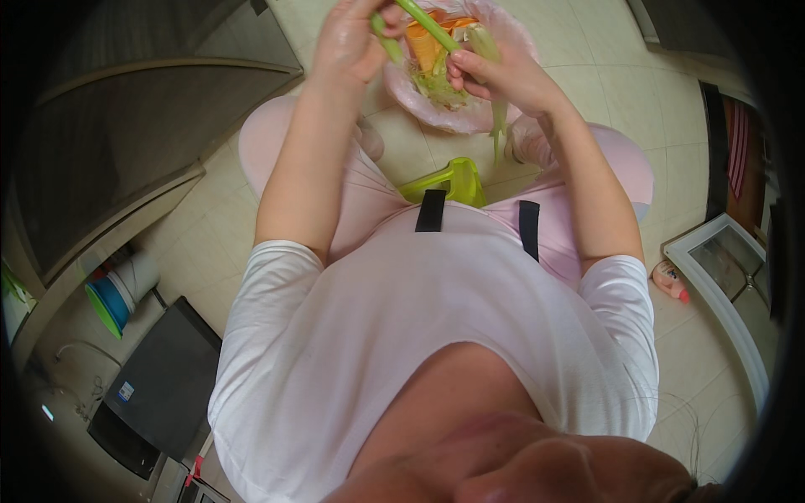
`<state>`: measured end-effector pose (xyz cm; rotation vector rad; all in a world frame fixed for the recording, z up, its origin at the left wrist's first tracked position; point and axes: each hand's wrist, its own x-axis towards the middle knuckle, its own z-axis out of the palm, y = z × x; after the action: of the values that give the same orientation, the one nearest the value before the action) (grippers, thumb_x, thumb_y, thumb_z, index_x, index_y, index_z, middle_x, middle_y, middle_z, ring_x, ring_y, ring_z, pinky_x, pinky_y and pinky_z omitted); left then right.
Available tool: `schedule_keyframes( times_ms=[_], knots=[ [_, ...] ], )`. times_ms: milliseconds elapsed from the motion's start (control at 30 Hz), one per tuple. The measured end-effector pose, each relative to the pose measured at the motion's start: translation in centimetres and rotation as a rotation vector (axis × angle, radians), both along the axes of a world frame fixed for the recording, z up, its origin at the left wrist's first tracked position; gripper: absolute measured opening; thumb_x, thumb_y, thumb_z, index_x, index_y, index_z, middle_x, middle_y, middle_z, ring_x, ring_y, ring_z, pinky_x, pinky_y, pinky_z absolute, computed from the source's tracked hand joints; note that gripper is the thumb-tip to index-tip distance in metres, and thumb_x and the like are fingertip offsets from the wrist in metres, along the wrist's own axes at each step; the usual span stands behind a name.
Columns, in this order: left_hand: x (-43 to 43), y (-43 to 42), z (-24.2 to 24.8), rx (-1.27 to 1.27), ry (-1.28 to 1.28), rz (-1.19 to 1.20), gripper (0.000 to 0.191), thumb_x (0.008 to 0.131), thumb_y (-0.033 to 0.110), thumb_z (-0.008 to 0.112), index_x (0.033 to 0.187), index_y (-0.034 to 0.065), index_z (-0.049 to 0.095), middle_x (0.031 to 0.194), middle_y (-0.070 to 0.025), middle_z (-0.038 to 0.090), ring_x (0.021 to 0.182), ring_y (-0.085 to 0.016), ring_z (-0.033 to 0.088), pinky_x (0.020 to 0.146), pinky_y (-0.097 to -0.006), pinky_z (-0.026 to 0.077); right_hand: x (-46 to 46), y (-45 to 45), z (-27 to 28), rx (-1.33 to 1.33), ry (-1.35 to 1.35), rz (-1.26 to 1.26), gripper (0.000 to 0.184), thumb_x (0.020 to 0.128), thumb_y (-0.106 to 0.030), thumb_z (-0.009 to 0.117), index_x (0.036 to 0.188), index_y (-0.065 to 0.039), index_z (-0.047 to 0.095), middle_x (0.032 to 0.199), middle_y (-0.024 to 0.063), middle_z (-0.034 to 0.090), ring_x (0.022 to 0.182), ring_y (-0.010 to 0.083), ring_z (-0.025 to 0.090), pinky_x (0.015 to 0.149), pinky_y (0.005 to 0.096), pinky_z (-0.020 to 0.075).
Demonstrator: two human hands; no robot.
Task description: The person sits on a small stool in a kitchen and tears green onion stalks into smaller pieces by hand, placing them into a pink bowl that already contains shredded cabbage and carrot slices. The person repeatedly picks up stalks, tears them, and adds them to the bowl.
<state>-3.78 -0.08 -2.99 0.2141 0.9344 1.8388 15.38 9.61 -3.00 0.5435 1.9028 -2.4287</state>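
Observation:
My left hand point(352, 41), at the top edge of the view, is closed around a short green stalk piece point(385, 38); its fingertips are partly cut off by the frame. A longer green vegetable stalk point(429, 25), which looks like celery, slants from near the left fingers down to my right hand point(503, 75), which grips its lower end. A paler stalk point(483, 43) is also in the right hand, with a thin green strip point(498, 129) hanging below. Both hands are above or beside a bin lined with a pink plastic bag point(402, 94), holding green scraps point(443, 88) and orange packaging point(422, 47).
A yellow-green plastic item point(465, 179) stands between my legs, partly hidden. Dark cabinet doors point(138, 126) line the left, with stacked tubs point(119, 292) and a dark grey appliance point(166, 377) below. On the right, a pink-capped bottle point(670, 281) lies by a white-framed glass panel point(723, 245).

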Motion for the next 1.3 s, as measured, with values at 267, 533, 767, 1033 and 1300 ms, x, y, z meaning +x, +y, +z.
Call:
schedule_keyframes(
  times_ms=[267,533,767,1033,1300],
  knots=[
    [-0.9,-0.1,-0.5,0.008,0.166,0.044,0.022,0.095,0.018,0.054,0.109,0.0005,0.055,0.081,-0.0038,0.059,0.052,-0.006,0.044,0.045,-0.0197,0.036,0.4,1.1,-0.7,-0.036,-0.074,-0.091,0.029,0.093,-0.033,0.059,0.078,-0.008,0.054,0.066,-0.0025,0.051,0.051,0.0026,0.037,0.045,0.0195,0.0276],
    [-3.7,-0.7,0.2,0.011,0.248,0.282,0.020,0.097,0.019,0.050,0.107,0.0016,0.054,0.078,-0.0013,0.054,0.051,-0.006,0.039,0.045,-0.0199,0.037,1.2,1.3,-1.1,0.002,-0.080,-0.616,0.024,0.091,-0.026,0.060,0.074,-0.011,0.051,0.063,-0.0085,0.040,0.052,0.0030,0.033,0.046,0.0203,0.0241],
    [-4.9,-1.1,-0.4,0.060,0.128,0.267,0.024,0.099,0.022,0.045,0.110,0.0025,0.053,0.075,0.0007,0.053,0.050,-0.007,0.040,0.045,-0.0208,0.038,3.0,5.3,-0.8,-0.129,0.102,-0.806,0.036,0.091,-0.019,0.056,0.062,-0.015,0.036,0.056,-0.0068,0.029,0.047,0.0047,0.026,0.042,0.0223,0.0201],
    [-4.1,-0.6,-0.4,0.259,-0.069,0.025,0.023,0.098,0.029,0.043,0.103,0.0080,0.053,0.068,0.0029,0.049,0.050,-0.007,0.038,0.043,-0.0202,0.033,2.6,3.7,-1.4,-0.041,0.011,-0.625,0.024,0.091,-0.027,0.060,0.074,-0.010,0.054,0.062,-0.0070,0.042,0.053,0.0044,0.036,0.047,0.0214,0.0294],
    [-2.3,-1.3,1.3,0.287,-0.017,-0.051,0.026,0.099,0.027,0.045,0.099,0.0034,0.056,0.073,-0.0022,0.053,0.056,-0.010,0.043,0.048,-0.0215,0.035,0.7,1.8,0.0,0.247,-0.125,-0.579,0.033,0.089,-0.031,0.062,0.067,-0.009,0.051,0.055,-0.0040,0.045,0.047,0.0066,0.038,0.044,0.0240,0.0295]
  ],
)
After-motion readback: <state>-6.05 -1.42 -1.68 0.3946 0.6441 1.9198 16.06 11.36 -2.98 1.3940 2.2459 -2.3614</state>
